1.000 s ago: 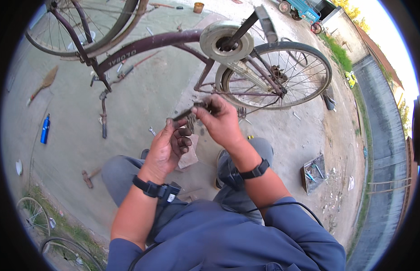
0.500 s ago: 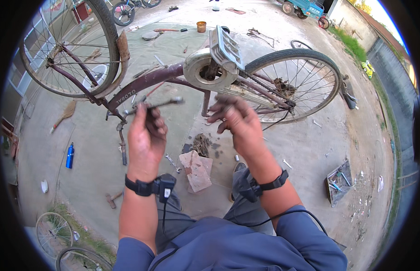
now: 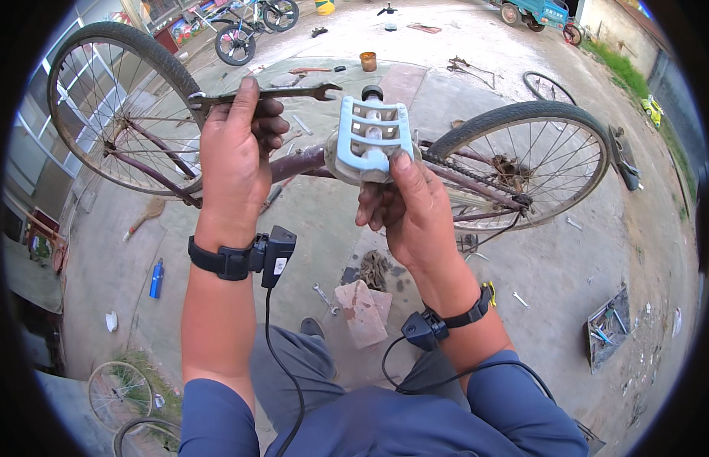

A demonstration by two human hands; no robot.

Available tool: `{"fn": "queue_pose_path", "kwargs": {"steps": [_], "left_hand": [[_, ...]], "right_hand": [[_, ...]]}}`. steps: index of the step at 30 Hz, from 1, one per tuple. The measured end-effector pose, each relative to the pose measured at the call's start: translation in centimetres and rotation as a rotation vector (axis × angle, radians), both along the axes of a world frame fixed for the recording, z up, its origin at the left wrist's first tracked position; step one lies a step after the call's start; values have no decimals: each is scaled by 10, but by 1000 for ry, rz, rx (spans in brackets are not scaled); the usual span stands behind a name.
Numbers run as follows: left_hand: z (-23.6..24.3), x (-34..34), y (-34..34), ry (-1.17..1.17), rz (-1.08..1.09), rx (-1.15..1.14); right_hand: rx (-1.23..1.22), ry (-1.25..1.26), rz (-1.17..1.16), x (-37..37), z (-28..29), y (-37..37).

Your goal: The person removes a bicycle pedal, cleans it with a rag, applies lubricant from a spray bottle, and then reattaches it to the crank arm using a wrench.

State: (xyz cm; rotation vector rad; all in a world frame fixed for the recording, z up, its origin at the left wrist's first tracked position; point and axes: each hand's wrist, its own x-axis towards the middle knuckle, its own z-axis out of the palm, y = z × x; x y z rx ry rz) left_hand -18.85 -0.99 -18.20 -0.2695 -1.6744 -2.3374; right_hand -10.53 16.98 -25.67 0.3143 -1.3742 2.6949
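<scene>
One bicycle (image 3: 301,161), purple-framed and apparently upturned, is set across the ground in front of the person. Its chain-driven wheel (image 3: 552,112) is seen to the right, and its whitish chain guard (image 3: 334,163) is partly hidden. By the right hand (image 3: 419,212), thumb on the near corner and fingers bent below, the light blue pedal (image 3: 377,143) is grasped in front of the guard; how it is joined on cannot be told. By the left hand (image 3: 234,156), an open-ended wrench (image 3: 289,93) is clasped under the thumb, pointed toward the pedal but apart from it. Were the pedal swung round, the right fingers could be pinched against the guard; were the dark-stained left fingers to slip, the wrench could be dropped.
</scene>
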Motion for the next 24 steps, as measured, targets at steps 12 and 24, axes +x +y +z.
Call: {"fn": "queue_pose_path", "kwargs": {"steps": [12,24], "left_hand": [[29,-8,33,125,-4,-392],[70,-6,55,337,-72,-915]], "right_hand": [[-84,-25,54,4,0,0],[-17,-25,-34,2,10,-5]]}}
